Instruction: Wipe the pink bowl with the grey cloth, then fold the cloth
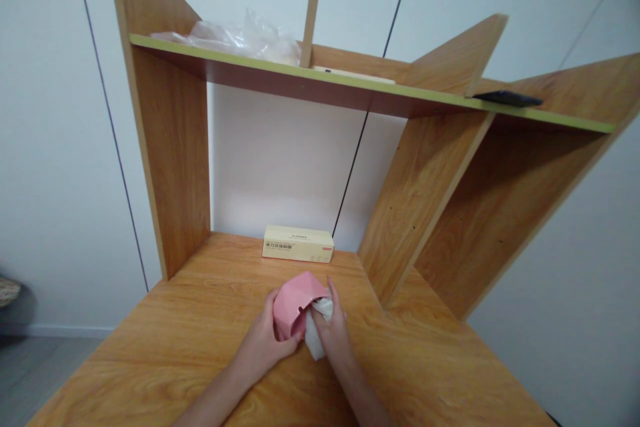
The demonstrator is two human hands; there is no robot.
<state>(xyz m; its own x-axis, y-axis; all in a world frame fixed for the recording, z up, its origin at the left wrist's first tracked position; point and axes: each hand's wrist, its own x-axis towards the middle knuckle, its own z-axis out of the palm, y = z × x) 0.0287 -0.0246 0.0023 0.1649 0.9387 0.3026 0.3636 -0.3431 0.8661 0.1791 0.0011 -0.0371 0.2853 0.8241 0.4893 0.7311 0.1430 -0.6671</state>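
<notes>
A pink faceted cup (293,301) lies tipped on its side on the wooden desk (190,333), its mouth turned to the right. My left hand (265,341) is wrapped round the cup's left side and base. My right hand (334,330) is closed on a white cloth (316,337), which is pressed into the cup's opening. Both hands meet at the middle of the desk, near its front.
A long beige box (298,243) with a red bottom strip lies at the back of the desk. Wooden side panels (175,160) rise left and right. On the upper shelf (350,83) lie a clear plastic bag (240,37) and a dark flat object (507,98).
</notes>
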